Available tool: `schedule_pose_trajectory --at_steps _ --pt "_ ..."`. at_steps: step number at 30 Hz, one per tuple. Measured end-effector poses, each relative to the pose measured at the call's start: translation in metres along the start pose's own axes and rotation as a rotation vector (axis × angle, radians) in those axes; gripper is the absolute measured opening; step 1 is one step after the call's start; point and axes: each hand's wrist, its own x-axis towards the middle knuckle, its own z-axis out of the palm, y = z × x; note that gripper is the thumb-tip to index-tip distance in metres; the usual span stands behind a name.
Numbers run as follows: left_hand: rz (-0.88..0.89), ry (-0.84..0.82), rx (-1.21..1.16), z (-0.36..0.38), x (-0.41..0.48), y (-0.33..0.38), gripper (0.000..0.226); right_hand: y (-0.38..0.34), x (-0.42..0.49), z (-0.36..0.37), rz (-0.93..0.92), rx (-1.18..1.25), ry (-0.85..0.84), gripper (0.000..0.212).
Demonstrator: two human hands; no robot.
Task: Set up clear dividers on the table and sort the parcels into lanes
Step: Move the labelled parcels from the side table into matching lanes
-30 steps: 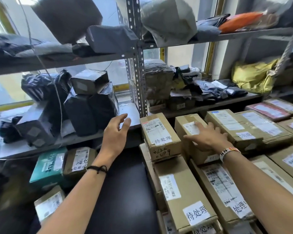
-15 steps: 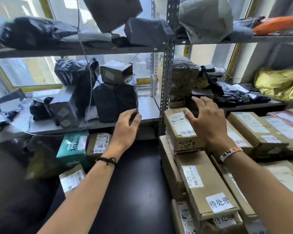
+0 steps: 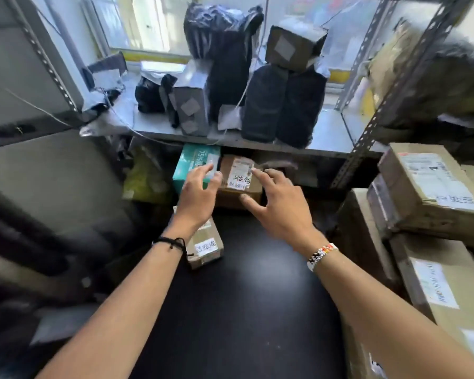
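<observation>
A small brown cardboard parcel (image 3: 237, 176) with a white handwritten label sits at the far edge of the black table (image 3: 238, 310), under the metal shelf. My left hand (image 3: 197, 195) hovers at its left side, fingers apart, partly over a teal box (image 3: 192, 162). My right hand (image 3: 278, 206) reaches to the parcel's right side, fingers spread, fingertips touching its label and front corner. Neither hand grips it. Another small labelled parcel (image 3: 205, 244) lies under my left wrist. No clear dividers are visible.
Stacked cardboard boxes (image 3: 433, 187) line the table's right side. The metal shelf (image 3: 257, 140) above holds black-wrapped packages (image 3: 282, 105) and a grey box (image 3: 192, 105). A slotted steel upright (image 3: 389, 105) stands right of centre. Dark bags fill the left.
The view swung left and down. My right hand left the stacked boxes on the right and came over to the small brown parcel; my left hand dropped from the shelf edge to the same parcel.
</observation>
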Motion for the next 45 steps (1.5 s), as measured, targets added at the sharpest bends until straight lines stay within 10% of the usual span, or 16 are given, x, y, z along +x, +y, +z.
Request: schedule_pose_trajectory --at_steps 14,21,45 --pt "-0.518 -0.197 0.169 -0.002 -0.016 -0.218 0.073 -0.048 0.011 0.237 0.382 0.378 -0.474 0.084" --pt "-0.497 -0.133 0.101 0.024 -0.049 -0.255 0.062 -0.05 -0.017 0.275 0.375 0.36 -0.494 0.078" --pt "-0.076 -0.174 -0.609 0.063 -0.05 -0.007 0.062 0.034 -0.059 0.045 0.265 0.754 0.132 0.112"
